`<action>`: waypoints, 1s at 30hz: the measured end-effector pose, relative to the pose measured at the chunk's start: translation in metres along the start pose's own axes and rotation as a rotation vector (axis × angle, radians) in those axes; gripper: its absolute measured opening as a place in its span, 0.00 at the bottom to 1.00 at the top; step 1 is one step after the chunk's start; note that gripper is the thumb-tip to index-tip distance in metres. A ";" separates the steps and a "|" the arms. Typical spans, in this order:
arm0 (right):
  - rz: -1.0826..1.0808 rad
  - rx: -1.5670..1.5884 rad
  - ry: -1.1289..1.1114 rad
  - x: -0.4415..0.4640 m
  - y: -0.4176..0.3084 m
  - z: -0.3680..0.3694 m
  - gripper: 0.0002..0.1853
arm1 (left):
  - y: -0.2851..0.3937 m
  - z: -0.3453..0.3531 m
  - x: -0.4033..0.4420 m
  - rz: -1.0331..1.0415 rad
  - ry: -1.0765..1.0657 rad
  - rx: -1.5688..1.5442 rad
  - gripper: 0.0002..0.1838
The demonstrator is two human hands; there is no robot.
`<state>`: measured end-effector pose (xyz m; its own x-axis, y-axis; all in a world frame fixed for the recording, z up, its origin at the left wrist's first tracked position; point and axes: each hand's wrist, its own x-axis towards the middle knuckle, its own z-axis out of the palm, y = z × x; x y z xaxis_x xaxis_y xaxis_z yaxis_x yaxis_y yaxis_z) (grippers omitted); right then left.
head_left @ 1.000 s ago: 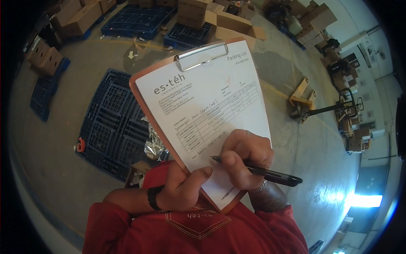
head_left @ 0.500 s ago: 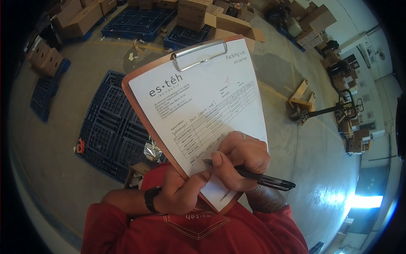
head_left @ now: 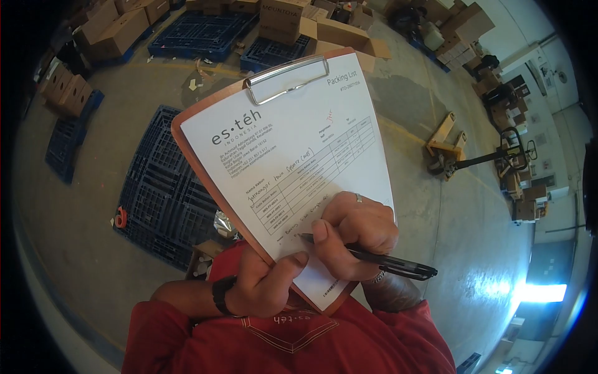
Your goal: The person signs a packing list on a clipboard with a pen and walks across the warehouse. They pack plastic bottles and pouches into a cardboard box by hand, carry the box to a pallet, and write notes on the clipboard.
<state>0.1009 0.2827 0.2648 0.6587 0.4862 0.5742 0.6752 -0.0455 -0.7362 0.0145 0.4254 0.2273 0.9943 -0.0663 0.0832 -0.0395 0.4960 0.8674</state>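
A brown clipboard (head_left: 193, 153) is held tilted in front of my chest, with a printed packing list (head_left: 249, 168) under its metal clip (head_left: 288, 80). My left hand (head_left: 265, 283) grips the lower left edge, its thumb lying over the paper and its other fingers hidden behind the board. Between the thumb and fingers of my right hand (head_left: 356, 237) is a black pen (head_left: 402, 267). The pen's tip points at the lower part of the sheet, beside handwriting below the printed table; whether it touches the paper I cannot tell.
A dark blue plastic pallet (head_left: 165, 187) lies on the floor to the left, with an orange-red tape roll (head_left: 120, 217) at its edge. More pallets and cardboard boxes (head_left: 280, 22) stand at the back. A yellow pallet jack (head_left: 445, 146) is on the right.
The clipboard's upper end has shifted slightly left and up in view. My right hand stays at nearly the same spot on the sheet, still with the pen.
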 end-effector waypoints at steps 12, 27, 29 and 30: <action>-0.008 -0.036 0.058 -0.001 0.000 0.002 0.19 | 0.001 -0.002 -0.002 0.004 -0.012 -0.008 0.17; 0.001 0.014 0.109 -0.004 0.001 -0.001 0.21 | 0.009 0.005 -0.004 0.049 0.023 0.064 0.17; 0.001 0.021 0.122 -0.002 -0.001 0.000 0.20 | 0.008 0.004 -0.005 0.048 0.023 0.058 0.17; 0.001 0.021 0.123 -0.003 -0.001 -0.001 0.20 | 0.008 0.004 -0.006 0.047 0.022 0.052 0.17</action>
<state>0.0984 0.2803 0.2643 0.6963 0.3753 0.6118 0.6681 -0.0275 -0.7436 0.0082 0.4261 0.2353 0.9931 -0.0247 0.1147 -0.0912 0.4525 0.8871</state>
